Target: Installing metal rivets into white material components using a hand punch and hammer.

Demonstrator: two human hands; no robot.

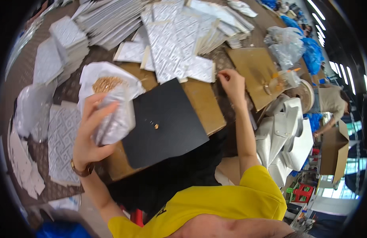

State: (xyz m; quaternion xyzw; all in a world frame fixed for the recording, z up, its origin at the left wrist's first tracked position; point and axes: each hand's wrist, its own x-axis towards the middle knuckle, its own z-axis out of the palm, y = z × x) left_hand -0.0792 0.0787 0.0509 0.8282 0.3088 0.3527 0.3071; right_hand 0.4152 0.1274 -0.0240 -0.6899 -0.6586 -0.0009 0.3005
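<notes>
My left hand [92, 123] is wrapped around a white-grey folded piece [116, 121] that looks soft and shiny; its exact kind does not show. Just beyond it lies an opened white bag [90, 75] with many small gold-coloured pieces [108, 84] in it. A black flat board [171, 115] rests in front of me, with one small gold piece [156, 126] and a few tiny bright bits on it. My right hand [233, 84] has its fingers curled and pinched beside the end of a patterned panel [201, 69]. Whatever it may hold is too small to tell.
Stacks of silver-white patterned panels [112, 23] fill the far side and left. Brown boards [251, 71] lie under and beside the black one. White bags [284, 135], a clear plastic bag [286, 45] and a fan [308, 95] stand right. Another person [330, 101] bends by a carton [335, 146].
</notes>
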